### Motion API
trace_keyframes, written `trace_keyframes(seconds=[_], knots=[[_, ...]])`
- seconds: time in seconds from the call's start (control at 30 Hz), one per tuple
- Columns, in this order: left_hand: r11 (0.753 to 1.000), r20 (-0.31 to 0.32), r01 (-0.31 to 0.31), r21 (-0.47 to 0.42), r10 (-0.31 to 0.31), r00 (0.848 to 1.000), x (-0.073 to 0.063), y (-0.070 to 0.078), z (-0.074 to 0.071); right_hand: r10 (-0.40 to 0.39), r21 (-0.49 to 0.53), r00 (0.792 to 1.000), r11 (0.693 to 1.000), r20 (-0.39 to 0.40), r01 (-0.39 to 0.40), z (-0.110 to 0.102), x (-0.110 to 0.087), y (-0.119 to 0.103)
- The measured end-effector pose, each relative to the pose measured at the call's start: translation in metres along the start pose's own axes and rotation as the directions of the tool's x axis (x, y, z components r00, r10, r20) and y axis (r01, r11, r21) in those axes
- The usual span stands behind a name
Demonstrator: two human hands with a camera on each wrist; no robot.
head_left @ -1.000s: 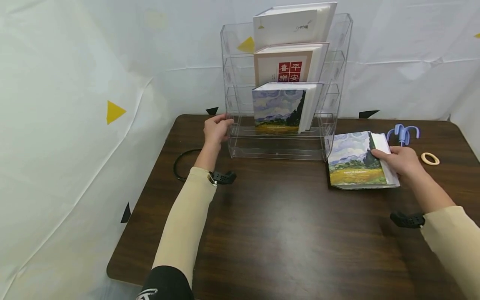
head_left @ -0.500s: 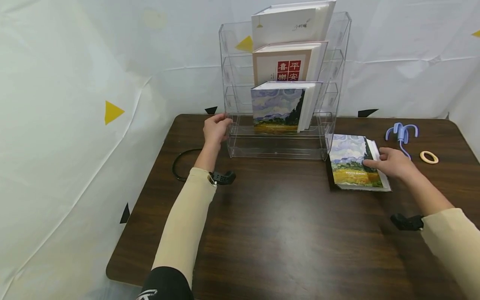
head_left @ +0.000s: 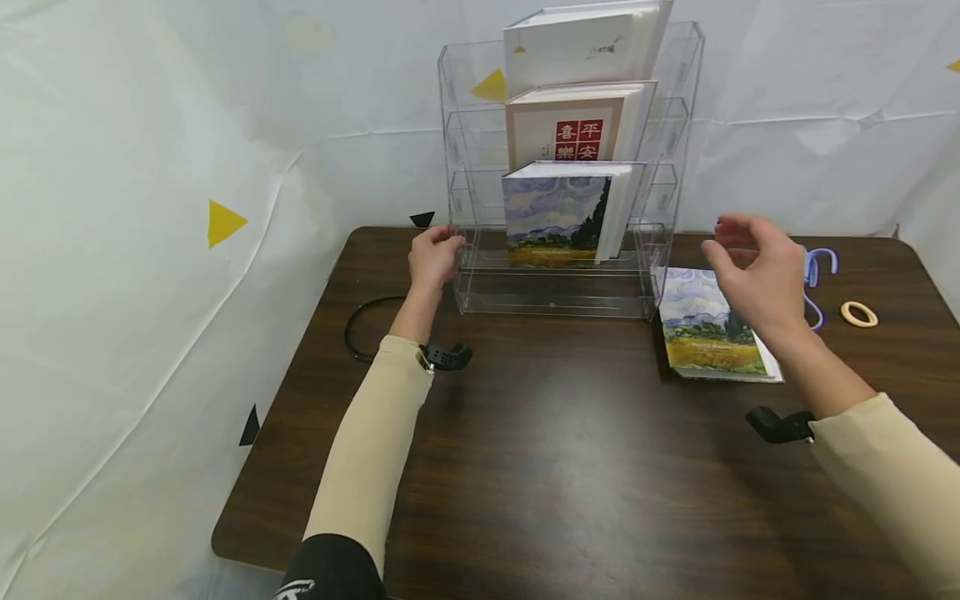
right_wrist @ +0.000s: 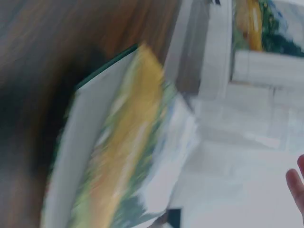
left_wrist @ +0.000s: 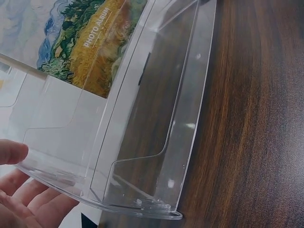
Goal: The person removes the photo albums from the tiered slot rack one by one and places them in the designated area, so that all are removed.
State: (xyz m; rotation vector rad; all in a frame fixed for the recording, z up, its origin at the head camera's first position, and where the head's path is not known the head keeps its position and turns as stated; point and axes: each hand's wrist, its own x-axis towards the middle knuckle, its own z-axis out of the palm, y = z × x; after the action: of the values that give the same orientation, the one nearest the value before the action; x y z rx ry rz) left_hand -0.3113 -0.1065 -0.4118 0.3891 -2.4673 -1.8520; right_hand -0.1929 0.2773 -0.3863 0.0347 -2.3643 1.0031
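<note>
A clear acrylic display rack (head_left: 555, 307) stands at the table's back, holding a white book (head_left: 570, 54), a beige book (head_left: 540, 133) with red Chinese characters, and a photo album (head_left: 555, 221) with a painted landscape cover. My left hand (head_left: 433, 260) grips the rack's left side; in the left wrist view its thumb (left_wrist: 12, 152) and fingers pinch the clear side panel. A second photo album (head_left: 708, 342) with a similar landscape lies beside the rack's right front corner. Above that album my right hand (head_left: 761, 271) hovers with loosely curved fingers, holding nothing and hiding part of it.
Behind the right hand stands a blue hook-like object (head_left: 821, 262) with a curling stem, partly hidden. A pale ring (head_left: 858, 314) lies right of it. A black cord loop (head_left: 352, 329) lies by the left forearm. White sheeting (head_left: 360, 108) backs the dark table (head_left: 570, 467).
The right hand first shifts the loose album slightly left, towards the rack, then lets go of it and rises up and away. The left hand keeps its hold on the rack.
</note>
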Motion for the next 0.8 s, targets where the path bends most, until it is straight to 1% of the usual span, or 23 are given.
trace_keyframes(seconds=[0.03, 0.13, 0.23, 0.3, 0.37, 0.47, 0.53, 0.63, 0.8], knots=[[1.0, -0.002, -0.003, 0.004, 0.003, 1.0, 0.0, 0.0, 0.0, -0.031, 0.024, 0.999, 0.999, 0.021, 0.031, 0.005, 0.003, -0.006], [1.0, -0.003, -0.004, 0.017, 0.004, 1.0, 0.001, 0.0, 0.001, -0.078, 0.072, 0.992, 0.995, 0.097, 0.071, 0.019, 0.013, -0.019], [1.0, -0.007, -0.006, 0.03, 0.006, 1.0, 0.001, -0.001, 0.001, -0.075, 0.089, 0.984, 0.994, 0.161, 0.061, 0.035, 0.024, -0.031], [0.999, -0.008, -0.005, 0.033, 0.005, 1.0, 0.002, -0.001, 0.001, -0.045, 0.099, 0.978, 0.995, 0.206, 0.025, 0.044, 0.031, -0.037], [0.999, -0.008, -0.006, 0.037, 0.006, 1.0, 0.002, -0.002, 0.001, 0.005, 0.112, 0.969, 0.993, 0.248, -0.034, 0.051, 0.036, -0.043], [0.999, 0.001, 0.001, 0.037, -0.001, 1.0, 0.003, -0.003, 0.002, 0.088, 0.138, 0.948, 0.981, 0.306, -0.136, 0.06, 0.042, -0.049], [0.999, 0.004, 0.0, 0.043, 0.0, 1.0, 0.003, -0.004, 0.002, 0.133, 0.145, 0.935, 0.971, 0.329, -0.189, 0.065, 0.045, -0.051], [0.999, 0.001, -0.002, 0.045, 0.002, 1.0, 0.003, -0.003, 0.002, 0.166, 0.141, 0.921, 0.963, 0.353, -0.228, 0.072, 0.049, -0.051], [0.998, -0.012, -0.012, 0.062, 0.013, 1.0, 0.002, -0.001, 0.0, 0.186, 0.111, 0.895, 0.962, 0.405, -0.25, 0.083, 0.054, -0.047]])
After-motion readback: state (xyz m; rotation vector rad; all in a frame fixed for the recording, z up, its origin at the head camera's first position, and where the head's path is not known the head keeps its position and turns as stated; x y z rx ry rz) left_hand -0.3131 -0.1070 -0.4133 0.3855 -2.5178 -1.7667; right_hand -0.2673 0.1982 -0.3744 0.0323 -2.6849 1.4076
